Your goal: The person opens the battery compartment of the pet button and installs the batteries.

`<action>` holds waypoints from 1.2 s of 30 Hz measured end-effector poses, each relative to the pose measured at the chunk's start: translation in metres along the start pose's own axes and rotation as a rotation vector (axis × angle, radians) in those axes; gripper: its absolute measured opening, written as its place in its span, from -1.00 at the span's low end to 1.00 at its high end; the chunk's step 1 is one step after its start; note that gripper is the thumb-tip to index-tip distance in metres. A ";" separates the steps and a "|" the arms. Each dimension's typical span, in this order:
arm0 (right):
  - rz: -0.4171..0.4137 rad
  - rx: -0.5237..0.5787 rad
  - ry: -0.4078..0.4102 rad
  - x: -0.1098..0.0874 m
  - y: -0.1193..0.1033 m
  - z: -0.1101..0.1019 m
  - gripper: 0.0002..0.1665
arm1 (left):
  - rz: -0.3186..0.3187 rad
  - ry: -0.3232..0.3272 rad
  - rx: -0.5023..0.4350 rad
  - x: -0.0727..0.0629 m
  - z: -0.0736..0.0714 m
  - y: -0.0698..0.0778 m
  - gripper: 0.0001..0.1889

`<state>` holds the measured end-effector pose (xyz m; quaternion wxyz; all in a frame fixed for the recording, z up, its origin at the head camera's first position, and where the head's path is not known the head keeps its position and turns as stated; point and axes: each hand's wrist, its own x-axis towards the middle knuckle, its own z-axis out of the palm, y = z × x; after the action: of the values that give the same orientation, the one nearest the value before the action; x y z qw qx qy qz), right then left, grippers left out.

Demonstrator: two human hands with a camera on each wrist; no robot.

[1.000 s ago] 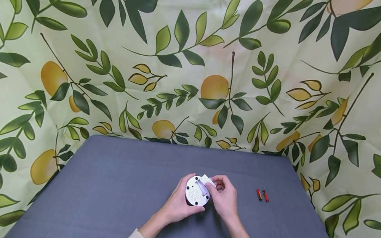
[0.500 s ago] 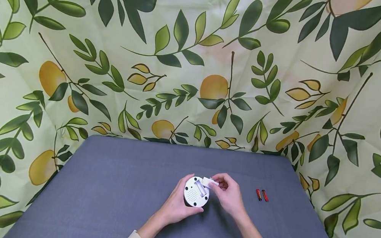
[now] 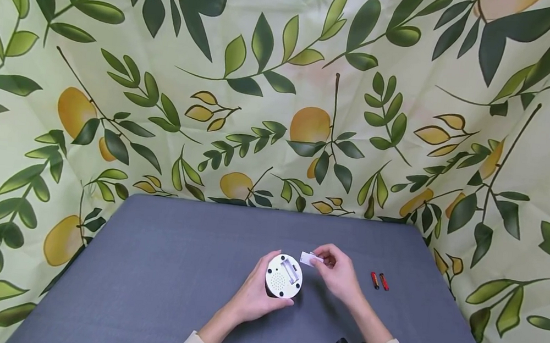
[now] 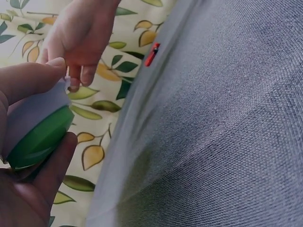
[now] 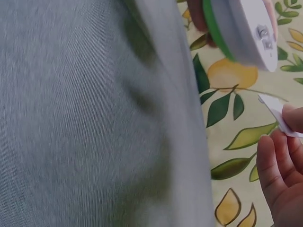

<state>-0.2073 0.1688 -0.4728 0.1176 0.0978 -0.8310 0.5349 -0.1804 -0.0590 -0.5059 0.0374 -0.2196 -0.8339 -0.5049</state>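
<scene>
My left hand (image 3: 259,291) grips a round white device (image 3: 278,283) by its rim, its underside facing up. That face shows small dark feet, a patch of little holes and an open battery compartment (image 3: 290,271). In the left wrist view the device's side (image 4: 40,137) has a green band. Just to the right, my right hand (image 3: 337,271) pinches a small white battery cover (image 3: 310,259) between thumb and fingers, apart from the device. The cover (image 5: 276,111) also shows in the right wrist view, below the device (image 5: 248,33).
Two red-and-black batteries (image 3: 379,281) lie side by side on the grey cloth-covered table (image 3: 187,251), to the right of my right hand. A leaf-and-fruit patterned cloth (image 3: 261,104) hangs behind the table and along its sides.
The battery cover has come away from the device's underside, uncovering the compartment. My right hand has moved right with it, while my left hand stays nearly still.
</scene>
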 end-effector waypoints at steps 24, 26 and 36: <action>0.064 -0.009 -0.115 0.050 0.070 -0.003 -0.86 | -0.013 -0.009 0.002 0.002 -0.002 0.001 0.10; 0.071 -0.028 -0.128 0.051 0.073 -0.003 -0.87 | -0.014 -0.010 0.000 0.002 -0.002 0.001 0.10; 0.061 -0.281 -0.143 0.050 0.087 0.003 -0.86 | -0.007 -0.005 0.006 -0.002 0.000 -0.003 0.11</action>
<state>-0.2800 0.1999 -0.5340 0.0545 0.0930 -0.9063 0.4086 -0.1793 -0.0607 -0.5088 0.0345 -0.2179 -0.8363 -0.5020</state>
